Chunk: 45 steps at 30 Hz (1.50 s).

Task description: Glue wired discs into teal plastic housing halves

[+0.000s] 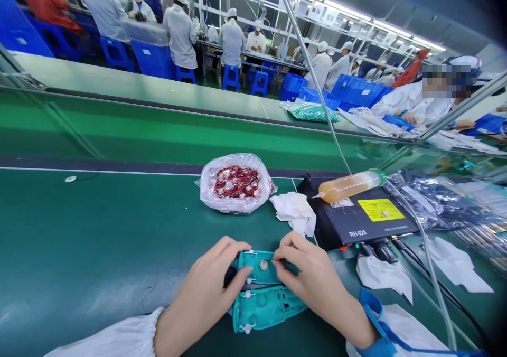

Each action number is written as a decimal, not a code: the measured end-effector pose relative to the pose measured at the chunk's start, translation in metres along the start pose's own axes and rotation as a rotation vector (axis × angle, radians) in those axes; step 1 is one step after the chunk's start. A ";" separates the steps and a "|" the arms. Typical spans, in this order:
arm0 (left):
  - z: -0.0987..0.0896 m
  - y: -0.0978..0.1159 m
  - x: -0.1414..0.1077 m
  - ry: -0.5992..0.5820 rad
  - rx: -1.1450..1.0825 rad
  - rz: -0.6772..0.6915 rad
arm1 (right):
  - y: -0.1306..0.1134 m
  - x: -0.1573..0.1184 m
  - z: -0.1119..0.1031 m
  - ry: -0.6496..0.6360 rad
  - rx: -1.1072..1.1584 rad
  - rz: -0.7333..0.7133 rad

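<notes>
Factory assembly hall: long green conveyor workbench (pixel 158 135), blue plastic stools (pixel 231 77), blue plastic crates (pixel 356 92), white metal shelving frames (pixel 317 13), overhead fluorescent strip lights (pixel 392 29).

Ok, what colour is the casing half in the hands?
The plastic casing half is teal, clearest in the head view.

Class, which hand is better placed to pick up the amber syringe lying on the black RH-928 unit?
Right, probably: the right hand sits nearer the syringe on the black unit; the left hand lies beyond the teal plastic housing.

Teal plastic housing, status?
Left hand, right hand on upper teal plastic shell, round silver disc inside. Second teal plastic shell below. White crumpled tissue nearby.
</notes>
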<state>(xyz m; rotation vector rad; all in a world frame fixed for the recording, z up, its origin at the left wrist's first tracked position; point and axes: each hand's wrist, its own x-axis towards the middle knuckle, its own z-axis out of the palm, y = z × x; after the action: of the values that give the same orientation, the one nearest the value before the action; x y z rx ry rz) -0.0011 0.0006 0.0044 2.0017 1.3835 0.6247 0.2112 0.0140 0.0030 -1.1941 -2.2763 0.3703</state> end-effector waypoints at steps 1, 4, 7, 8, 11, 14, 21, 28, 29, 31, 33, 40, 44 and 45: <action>0.000 0.000 0.000 0.001 0.003 0.000 | 0.000 0.000 0.000 0.001 0.006 0.002; 0.000 0.000 -0.001 0.010 0.009 0.002 | 0.000 0.001 0.001 -0.006 0.017 0.014; 0.001 -0.001 -0.002 0.023 0.017 0.006 | 0.000 0.002 0.001 -0.014 0.018 0.023; 0.001 -0.001 -0.002 0.027 0.019 0.009 | 0.000 0.002 0.001 -0.014 0.019 0.021; 0.001 -0.002 -0.001 0.029 0.026 0.013 | 0.001 0.001 0.001 -0.015 0.008 0.004; 0.001 -0.002 0.000 0.024 0.030 0.010 | 0.000 0.000 0.001 -0.017 -0.032 -0.017; 0.000 -0.001 0.000 0.024 0.009 0.016 | -0.006 0.001 -0.005 0.030 -0.074 -0.075; 0.002 -0.002 0.000 0.027 -0.001 0.015 | -0.009 0.000 -0.006 -0.057 -0.029 -0.128; 0.002 -0.003 0.000 0.030 -0.001 0.016 | -0.008 -0.001 -0.006 -0.065 -0.027 -0.128; 0.002 -0.003 0.000 0.042 -0.001 0.022 | -0.007 -0.001 -0.005 -0.074 -0.029 -0.125; 0.002 -0.003 0.000 0.053 0.002 0.029 | -0.007 -0.001 -0.005 -0.075 -0.032 -0.120; 0.002 -0.001 0.001 0.057 0.012 0.034 | -0.010 0.000 -0.004 -0.071 -0.067 -0.104; 0.002 -0.002 0.000 0.068 0.016 0.038 | -0.009 0.000 -0.002 -0.035 -0.066 -0.116; 0.002 -0.001 0.000 0.070 0.018 0.039 | -0.009 0.001 -0.002 -0.027 -0.042 -0.112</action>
<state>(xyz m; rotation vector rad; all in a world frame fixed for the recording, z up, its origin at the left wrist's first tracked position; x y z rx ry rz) -0.0010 0.0005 0.0023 2.0428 1.3985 0.7080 0.2059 0.0093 0.0087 -1.0821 -2.3730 0.2993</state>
